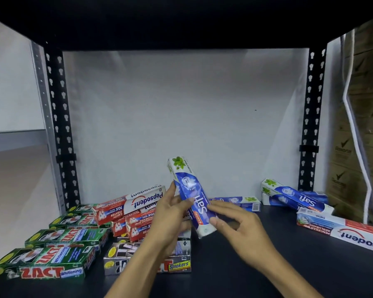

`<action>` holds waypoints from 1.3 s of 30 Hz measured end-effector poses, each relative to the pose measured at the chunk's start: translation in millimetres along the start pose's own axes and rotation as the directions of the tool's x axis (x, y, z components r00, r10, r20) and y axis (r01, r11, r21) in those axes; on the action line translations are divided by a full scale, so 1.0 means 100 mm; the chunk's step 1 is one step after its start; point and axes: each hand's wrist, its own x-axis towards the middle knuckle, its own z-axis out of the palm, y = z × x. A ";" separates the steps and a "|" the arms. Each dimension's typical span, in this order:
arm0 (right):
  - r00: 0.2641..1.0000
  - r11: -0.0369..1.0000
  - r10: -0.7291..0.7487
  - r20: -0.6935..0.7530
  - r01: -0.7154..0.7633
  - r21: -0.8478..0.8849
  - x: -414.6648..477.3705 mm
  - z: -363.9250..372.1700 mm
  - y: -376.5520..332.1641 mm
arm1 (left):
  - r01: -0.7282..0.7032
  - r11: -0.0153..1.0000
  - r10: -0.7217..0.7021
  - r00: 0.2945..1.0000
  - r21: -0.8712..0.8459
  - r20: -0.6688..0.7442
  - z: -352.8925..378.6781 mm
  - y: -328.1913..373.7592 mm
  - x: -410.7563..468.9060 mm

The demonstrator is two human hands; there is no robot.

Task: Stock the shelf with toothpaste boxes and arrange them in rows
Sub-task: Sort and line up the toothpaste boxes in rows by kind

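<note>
Fingers [221, 207] of the right hand [243, 226] pinch the lower part of a Safi box [191, 190], and the left hand [170, 214] grips its middle. Together they hold it tilted above the shelf [256, 254], probably to turn it before laying it in a row. It is long, blue and white, with green leaves at its upper end. More Safi boxes [293, 195] lie to the right, and green Zact boxes [52, 261] sit lined up on the left.
</note>
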 end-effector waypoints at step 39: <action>0.893 0.842 0.413 -0.176 -0.449 -0.300 0.01 -1.25 0.94 | -0.130 -0.001 0.163 0.978 0.991 0.128 0.41 -0.58 0.27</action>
